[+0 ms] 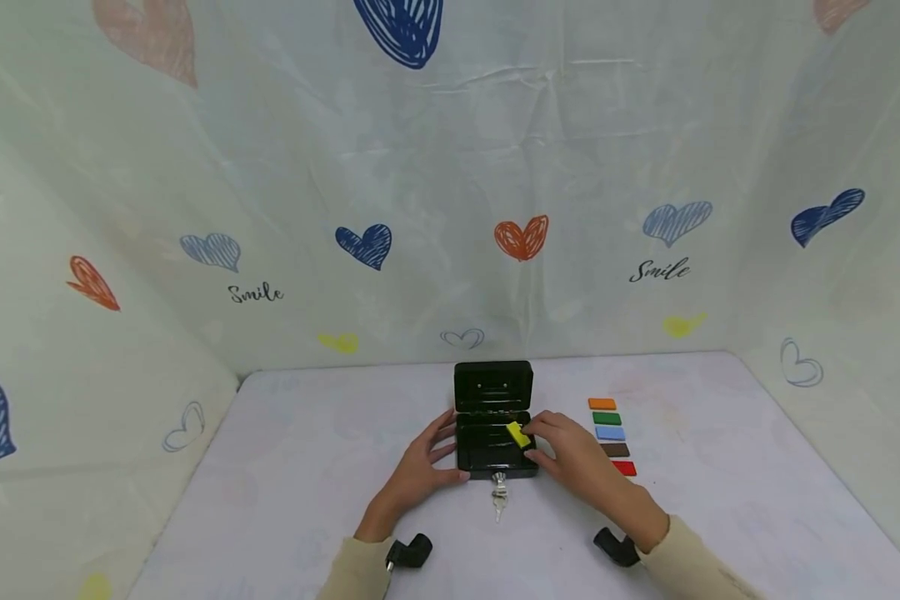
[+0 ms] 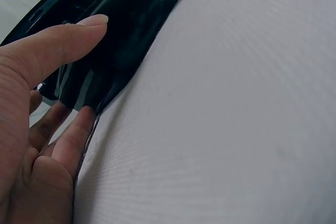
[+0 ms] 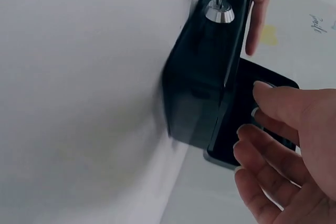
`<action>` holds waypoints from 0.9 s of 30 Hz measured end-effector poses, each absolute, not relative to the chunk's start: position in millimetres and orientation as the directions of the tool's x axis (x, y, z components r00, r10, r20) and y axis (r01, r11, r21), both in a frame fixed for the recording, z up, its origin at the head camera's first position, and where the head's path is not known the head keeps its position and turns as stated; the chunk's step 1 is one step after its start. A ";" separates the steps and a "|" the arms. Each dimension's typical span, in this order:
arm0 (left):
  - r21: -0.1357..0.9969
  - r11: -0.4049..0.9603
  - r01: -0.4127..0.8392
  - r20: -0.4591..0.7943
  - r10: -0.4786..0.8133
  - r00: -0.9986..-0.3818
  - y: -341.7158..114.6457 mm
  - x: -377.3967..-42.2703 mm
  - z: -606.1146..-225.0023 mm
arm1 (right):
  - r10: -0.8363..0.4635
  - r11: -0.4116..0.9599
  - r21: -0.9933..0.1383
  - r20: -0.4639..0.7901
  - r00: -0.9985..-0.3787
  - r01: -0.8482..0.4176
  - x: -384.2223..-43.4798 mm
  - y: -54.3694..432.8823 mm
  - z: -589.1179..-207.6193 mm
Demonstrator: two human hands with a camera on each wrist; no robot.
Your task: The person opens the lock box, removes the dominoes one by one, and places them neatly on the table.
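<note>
A small black cash box (image 1: 495,450) sits on the table with its lid (image 1: 492,387) raised. At its front hangs a set of keys (image 1: 499,500) from the silver lock (image 3: 219,12). My left hand (image 1: 418,465) touches the box's left side, its thumb (image 2: 84,40) against the front and the fingers spread along the side. Inside the box, near the right wall, a yellow block (image 1: 517,434) lies slantwise. My right hand (image 1: 573,458) hovers at the right rim, fingertips close to that block. In the right wrist view those fingers are slightly bent and apart, with nothing visible between them.
Right of the box runs a column of flat blocks: orange (image 1: 602,403), green (image 1: 607,418), light blue (image 1: 611,433), brown (image 1: 615,450) and red (image 1: 625,468). My right hand partly covers the lower ones. A heart-printed sheet (image 1: 435,300) hangs behind the white table (image 1: 315,467).
</note>
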State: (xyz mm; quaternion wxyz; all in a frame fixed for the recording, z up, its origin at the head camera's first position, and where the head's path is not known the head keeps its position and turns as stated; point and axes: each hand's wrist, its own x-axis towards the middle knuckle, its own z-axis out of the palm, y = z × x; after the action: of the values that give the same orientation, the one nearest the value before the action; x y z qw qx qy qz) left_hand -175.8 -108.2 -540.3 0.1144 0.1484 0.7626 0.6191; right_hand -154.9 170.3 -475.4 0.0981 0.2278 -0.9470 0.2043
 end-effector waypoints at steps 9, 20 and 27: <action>0.977 0.185 0.109 0.032 0.376 -0.926 -108.3 -175.4 -541.8 | -0.285 0.854 -0.379 0.233 -0.930 -0.356 -165.9 147.6 -479.4; 0.979 0.182 0.091 0.015 0.380 -0.925 -109.3 -175.0 -542.6 | -0.257 0.884 -0.336 0.228 -0.939 -0.324 -173.6 132.2 -486.2; 0.980 0.176 0.090 0.018 0.378 -0.926 -110.2 -175.5 -543.5 | -0.277 0.915 -0.218 0.271 -0.922 -0.339 -174.8 123.1 -486.6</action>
State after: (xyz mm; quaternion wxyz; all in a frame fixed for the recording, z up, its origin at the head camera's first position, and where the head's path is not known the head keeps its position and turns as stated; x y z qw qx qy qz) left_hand -175.5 -110.2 -543.5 0.1152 0.1543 0.7582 0.6229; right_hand -174.8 123.1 -486.6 0.1180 0.1584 -0.9715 0.1313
